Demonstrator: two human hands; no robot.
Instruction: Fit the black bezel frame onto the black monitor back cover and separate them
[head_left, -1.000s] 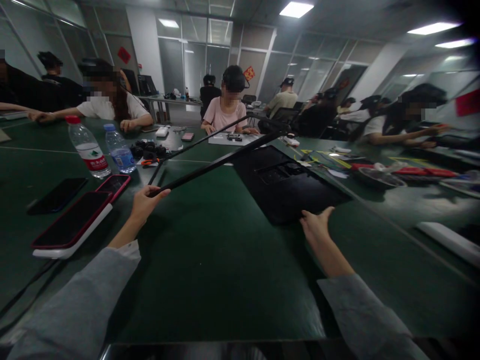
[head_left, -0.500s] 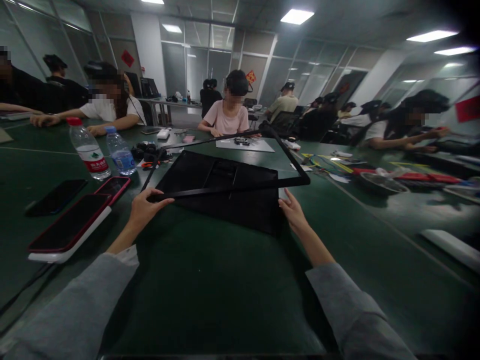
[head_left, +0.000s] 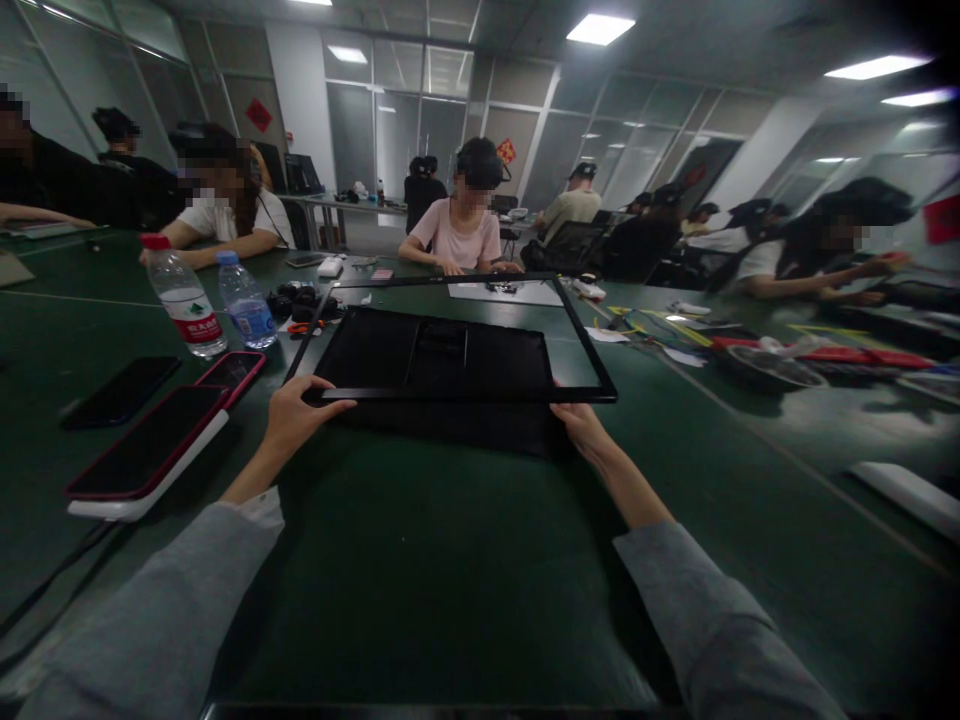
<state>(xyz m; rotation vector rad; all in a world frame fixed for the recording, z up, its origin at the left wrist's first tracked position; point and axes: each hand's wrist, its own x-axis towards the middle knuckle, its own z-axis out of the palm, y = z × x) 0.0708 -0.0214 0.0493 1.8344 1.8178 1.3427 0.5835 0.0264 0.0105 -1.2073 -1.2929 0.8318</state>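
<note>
My left hand [head_left: 300,415] pinches the near left corner of a thin black rectangular frame [head_left: 465,395], which looks like a monitor bezel. The frame is held raised and is see-through in the middle. Behind and below it is a black panel with a recessed middle [head_left: 442,345], like a monitor back cover. My right hand [head_left: 581,430] is closed at the panel's right edge, just under the frame's near bar. That bar partly hides its fingertips.
Two water bottles [head_left: 191,310] stand at the left, beside several phones, one on a white block [head_left: 142,470]. Cables [head_left: 645,325] and a bowl [head_left: 776,365] lie at the right on the green table [head_left: 420,600]. Other people sit around; a person opposite [head_left: 465,230] handles small parts.
The frame's near right side has come down and its near bar is now level, in front of my right fingertips. The panel has turned slightly and shifted left with my right hand.
</note>
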